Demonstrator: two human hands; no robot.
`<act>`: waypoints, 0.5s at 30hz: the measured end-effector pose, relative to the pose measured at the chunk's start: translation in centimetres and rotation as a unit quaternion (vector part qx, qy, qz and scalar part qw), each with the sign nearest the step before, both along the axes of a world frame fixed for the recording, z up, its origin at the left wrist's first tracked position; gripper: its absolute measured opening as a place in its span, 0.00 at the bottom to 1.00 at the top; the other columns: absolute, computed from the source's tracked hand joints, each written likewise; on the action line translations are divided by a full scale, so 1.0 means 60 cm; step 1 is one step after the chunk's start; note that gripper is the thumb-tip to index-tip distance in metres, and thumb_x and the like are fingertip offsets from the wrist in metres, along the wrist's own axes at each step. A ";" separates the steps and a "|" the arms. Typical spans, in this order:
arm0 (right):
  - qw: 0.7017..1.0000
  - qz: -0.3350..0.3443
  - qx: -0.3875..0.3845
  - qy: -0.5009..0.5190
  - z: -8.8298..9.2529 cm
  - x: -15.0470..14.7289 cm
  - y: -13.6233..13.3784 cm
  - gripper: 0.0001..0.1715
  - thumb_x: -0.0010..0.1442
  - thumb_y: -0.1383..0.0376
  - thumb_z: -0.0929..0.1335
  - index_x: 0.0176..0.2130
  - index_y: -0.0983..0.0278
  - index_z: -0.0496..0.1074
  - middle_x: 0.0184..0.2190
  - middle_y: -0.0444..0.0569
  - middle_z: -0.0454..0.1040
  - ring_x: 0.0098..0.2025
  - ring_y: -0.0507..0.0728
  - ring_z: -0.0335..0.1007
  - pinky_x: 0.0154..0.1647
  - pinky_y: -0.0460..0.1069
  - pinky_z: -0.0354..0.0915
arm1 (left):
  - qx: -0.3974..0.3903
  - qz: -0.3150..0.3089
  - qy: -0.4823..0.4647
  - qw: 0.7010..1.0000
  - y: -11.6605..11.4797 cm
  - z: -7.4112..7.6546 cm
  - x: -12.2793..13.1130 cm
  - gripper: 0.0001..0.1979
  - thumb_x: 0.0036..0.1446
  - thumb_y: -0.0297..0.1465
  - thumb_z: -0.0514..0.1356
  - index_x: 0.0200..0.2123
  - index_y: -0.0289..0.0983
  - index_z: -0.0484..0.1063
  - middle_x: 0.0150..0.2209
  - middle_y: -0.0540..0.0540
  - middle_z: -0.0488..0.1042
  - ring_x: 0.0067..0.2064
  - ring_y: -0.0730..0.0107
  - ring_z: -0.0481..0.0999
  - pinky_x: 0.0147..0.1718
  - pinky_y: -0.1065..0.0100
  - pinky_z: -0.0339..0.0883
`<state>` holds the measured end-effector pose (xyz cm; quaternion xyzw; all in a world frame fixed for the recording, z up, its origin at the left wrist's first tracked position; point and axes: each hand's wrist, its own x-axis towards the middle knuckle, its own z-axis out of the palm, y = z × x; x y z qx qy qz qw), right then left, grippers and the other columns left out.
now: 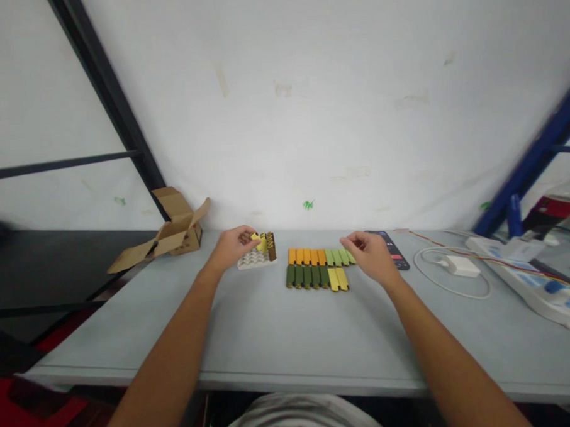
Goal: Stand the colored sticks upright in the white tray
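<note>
My left hand pinches a small yellow block over a white honeycomb tray on the grey table. A brown block stands at the tray's right end. To the right lie two rows of small blocks: orange ones and light green ones behind, dark green ones and two yellow ones in front. My right hand hovers at the light green blocks' right end with fingers curled; whether it holds one is hidden.
An open cardboard box lies at the back left. A black phone sits behind my right hand. A white charger with coiled cable and a white power strip lie to the right. A white wall stands close behind.
</note>
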<state>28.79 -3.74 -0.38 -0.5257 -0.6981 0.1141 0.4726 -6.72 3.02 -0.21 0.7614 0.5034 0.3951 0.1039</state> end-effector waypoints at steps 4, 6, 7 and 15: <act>0.999 0.007 -0.022 -0.048 0.001 0.003 0.002 0.22 0.62 0.55 0.63 0.24 0.65 0.71 0.18 0.43 0.64 0.23 0.51 0.58 0.26 0.47 0.51 | -0.015 -0.027 0.019 0.999 0.010 -0.018 0.008 0.17 0.49 0.44 0.64 0.36 0.36 0.76 0.26 0.48 0.77 0.29 0.67 0.75 0.32 0.67 0.69; 0.997 0.012 -0.033 -0.070 0.000 0.001 0.003 0.22 0.62 0.56 0.62 0.24 0.65 0.71 0.18 0.43 0.65 0.23 0.52 0.59 0.26 0.47 0.51 | -0.016 -0.033 0.018 0.999 0.015 -0.024 0.011 0.16 0.49 0.43 0.64 0.35 0.36 0.75 0.25 0.49 0.76 0.28 0.67 0.75 0.32 0.67 0.69; 0.996 0.013 -0.038 -0.078 -0.001 0.001 0.003 0.22 0.62 0.56 0.62 0.25 0.66 0.72 0.19 0.43 0.66 0.23 0.52 0.60 0.27 0.47 0.52 | -0.016 -0.033 0.018 0.999 0.016 -0.026 0.013 0.15 0.49 0.42 0.64 0.34 0.36 0.75 0.25 0.49 0.76 0.28 0.68 0.74 0.32 0.68 0.69; 0.980 0.092 -0.093 -0.149 0.003 0.018 -0.003 0.13 0.58 0.67 0.63 0.32 0.66 0.77 0.29 0.50 0.78 0.30 0.54 0.69 0.32 0.48 0.60 | -0.016 0.006 0.011 1.000 0.019 -0.034 0.014 0.16 0.47 0.38 0.66 0.36 0.40 0.63 0.23 0.55 0.73 0.25 0.70 0.73 0.26 0.71 0.65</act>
